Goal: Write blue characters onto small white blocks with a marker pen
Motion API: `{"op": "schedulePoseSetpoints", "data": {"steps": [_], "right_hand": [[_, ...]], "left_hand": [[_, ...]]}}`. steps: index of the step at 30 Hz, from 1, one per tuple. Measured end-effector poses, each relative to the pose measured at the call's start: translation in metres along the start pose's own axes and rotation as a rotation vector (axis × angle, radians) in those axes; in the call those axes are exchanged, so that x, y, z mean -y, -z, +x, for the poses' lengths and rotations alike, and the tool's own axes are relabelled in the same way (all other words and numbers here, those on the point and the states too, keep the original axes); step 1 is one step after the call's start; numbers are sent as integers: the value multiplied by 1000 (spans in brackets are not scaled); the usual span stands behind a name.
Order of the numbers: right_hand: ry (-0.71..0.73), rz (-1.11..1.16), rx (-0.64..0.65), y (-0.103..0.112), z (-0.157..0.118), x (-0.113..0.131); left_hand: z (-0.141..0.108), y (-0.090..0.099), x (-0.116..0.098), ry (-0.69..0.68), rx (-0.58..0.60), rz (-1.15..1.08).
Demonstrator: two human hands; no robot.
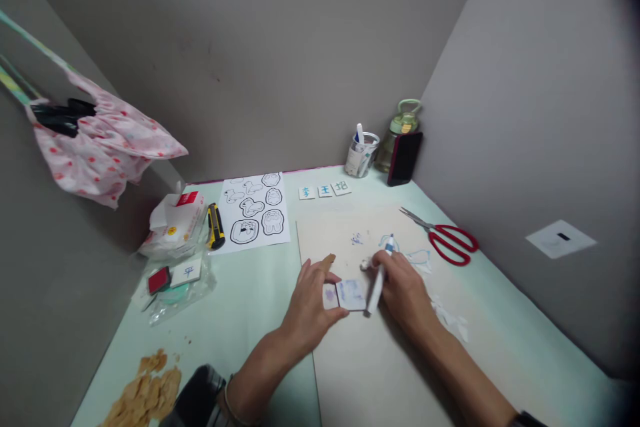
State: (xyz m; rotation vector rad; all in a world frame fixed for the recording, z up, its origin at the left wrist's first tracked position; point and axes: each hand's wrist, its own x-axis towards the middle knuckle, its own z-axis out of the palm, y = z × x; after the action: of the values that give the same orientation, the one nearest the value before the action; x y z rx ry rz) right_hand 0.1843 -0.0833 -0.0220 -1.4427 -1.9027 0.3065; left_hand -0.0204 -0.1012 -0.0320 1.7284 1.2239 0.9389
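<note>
Cards (pixel 325 191) reading 李 and 王 lie beyond my left hand (pixel 307 303), which pinches an ink-smudged white block (pixel 352 295), long axis sideways, over the pale board (pixel 355 367). My right hand (pixel 404 283) grips a white marker (pixel 376 290), blue end pointing away.

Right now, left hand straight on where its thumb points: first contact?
Likely the white marker in the right hand, past the blue-smudged square at the left hand; depth is unclear.
</note>
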Motion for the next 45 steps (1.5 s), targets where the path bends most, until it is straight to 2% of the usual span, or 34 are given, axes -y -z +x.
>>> {"op": "schedulePoseSetpoints", "data": {"steps": [3, 7, 12, 15, 18, 22, 25, 30, 35, 40, 45], "right_hand": [[-67, 1, -71, 12, 6, -9], [-125, 105, -89, 18, 4, 3], [-183, 336, 132, 14, 0, 29], [-205, 402, 188, 11, -2, 35], [-205, 435, 197, 7, -4, 36], [-165, 477, 220, 0, -8, 36], [-157, 483, 201, -4, -9, 37], [-169, 485, 183, -8, -13, 40], [-186, 511, 193, -11, -18, 47], [-252, 525, 105, -7, -14, 41], [-250, 539, 102, -10, -17, 43]], "left_hand": [[-3, 1, -3, 24, -5, -90], [-4, -2, -7, 64, -1, -235], [-1, -5, -15, 157, -50, -513], [1, -4, -21, 197, -27, -639], [4, -6, -25, 182, -46, -565], [9, -17, -22, 180, -217, -246], [11, -24, -20, 128, -270, -132], [14, -23, -20, 39, -280, -23], [21, -16, -19, 67, -284, 24], [18, -22, -21, 27, -223, 26], [16, -24, -23, 8, -223, 53]]}}
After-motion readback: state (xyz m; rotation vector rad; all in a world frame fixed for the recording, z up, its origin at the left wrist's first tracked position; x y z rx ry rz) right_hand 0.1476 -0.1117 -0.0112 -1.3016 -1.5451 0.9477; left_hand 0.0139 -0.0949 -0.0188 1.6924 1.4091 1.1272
